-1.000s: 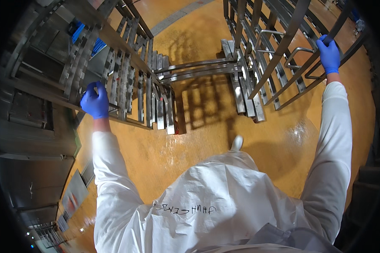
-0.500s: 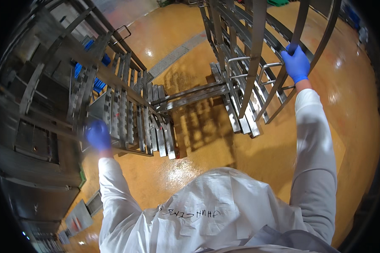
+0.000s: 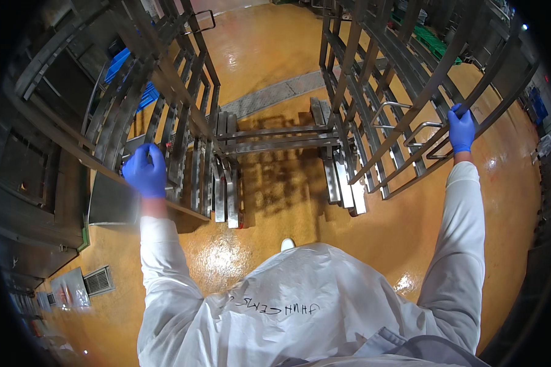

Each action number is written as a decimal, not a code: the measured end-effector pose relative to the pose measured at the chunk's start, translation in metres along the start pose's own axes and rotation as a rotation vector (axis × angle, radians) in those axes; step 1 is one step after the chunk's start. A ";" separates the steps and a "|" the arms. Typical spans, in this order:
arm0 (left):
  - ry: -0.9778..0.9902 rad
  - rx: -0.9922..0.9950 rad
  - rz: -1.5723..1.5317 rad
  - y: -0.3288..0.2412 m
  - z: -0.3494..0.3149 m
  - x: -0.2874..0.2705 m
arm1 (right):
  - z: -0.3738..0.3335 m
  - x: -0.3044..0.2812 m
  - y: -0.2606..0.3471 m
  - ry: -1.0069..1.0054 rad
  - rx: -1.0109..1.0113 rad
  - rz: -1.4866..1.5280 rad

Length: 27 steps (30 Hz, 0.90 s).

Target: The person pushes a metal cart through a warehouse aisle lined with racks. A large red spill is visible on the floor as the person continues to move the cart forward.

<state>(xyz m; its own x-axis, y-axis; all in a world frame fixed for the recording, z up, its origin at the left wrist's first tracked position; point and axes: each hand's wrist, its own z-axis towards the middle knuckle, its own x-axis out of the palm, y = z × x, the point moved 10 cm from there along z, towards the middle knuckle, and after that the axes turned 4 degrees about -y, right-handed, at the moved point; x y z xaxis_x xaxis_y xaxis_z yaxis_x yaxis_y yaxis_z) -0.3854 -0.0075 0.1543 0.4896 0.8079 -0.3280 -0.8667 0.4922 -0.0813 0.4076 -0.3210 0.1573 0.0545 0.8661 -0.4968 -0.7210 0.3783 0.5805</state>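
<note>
Head view: a large grey metal rack (image 3: 288, 144) stands before the person, running from 10 o'clock round to 2 o'clock. It has a slatted left frame (image 3: 174, 85) at 10 o'clock and a slatted right frame (image 3: 422, 98) at 2 o'clock, joined low down at 12 o'clock by a pair of straight metal crossbars (image 3: 269, 133).

At 9 o'clock the blue-gloved left hand (image 3: 146, 171), slightly blurred, is curled around a near bar of the left frame. Between 2 and 3 o'clock the blue-gloved right hand (image 3: 461, 131) is closed around an outer bar of the right frame, just beside some bent metal handles (image 3: 423, 125). Both arms, in white sleeves, reach widely apart.

Under the rack lies a shiny orange-yellow floor (image 3: 379, 244), crossed beyond the crossbars at 12 o'clock by a grey strip (image 3: 275, 93). A white shoe tip (image 3: 288, 244) shows near 6 o'clock, at the edge of the white garment (image 3: 324, 287).

Farther out, blue plastic items (image 3: 117, 65) sit behind the left frame at 10 o'clock, a green plastic item (image 3: 431, 43) lies beyond the right frame between 1 and 2 o'clock, and a dark floor grate (image 3: 98, 281) lies at 8 o'clock.
</note>
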 end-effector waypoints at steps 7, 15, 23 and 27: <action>0.025 0.051 -0.012 -0.022 0.016 -0.002 | 0.021 -0.004 -0.013 0.033 -0.012 0.113; -0.004 -0.167 0.004 0.012 0.021 -0.014 | 0.058 -0.001 0.025 0.071 -0.094 0.171; 0.073 -0.061 0.181 0.023 0.024 0.002 | 0.025 0.003 0.021 0.125 0.038 -0.169; 0.082 -0.169 0.117 0.025 0.029 0.018 | 0.039 -0.004 0.009 0.081 0.040 -0.131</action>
<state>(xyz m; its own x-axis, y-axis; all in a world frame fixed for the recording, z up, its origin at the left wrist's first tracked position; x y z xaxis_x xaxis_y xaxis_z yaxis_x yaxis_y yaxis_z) -0.3957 0.0293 0.1733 0.3813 0.8237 -0.4196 -0.9242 0.3300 -0.1921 0.4279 -0.3082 0.1899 0.0888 0.7800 -0.6194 -0.6834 0.5001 0.5318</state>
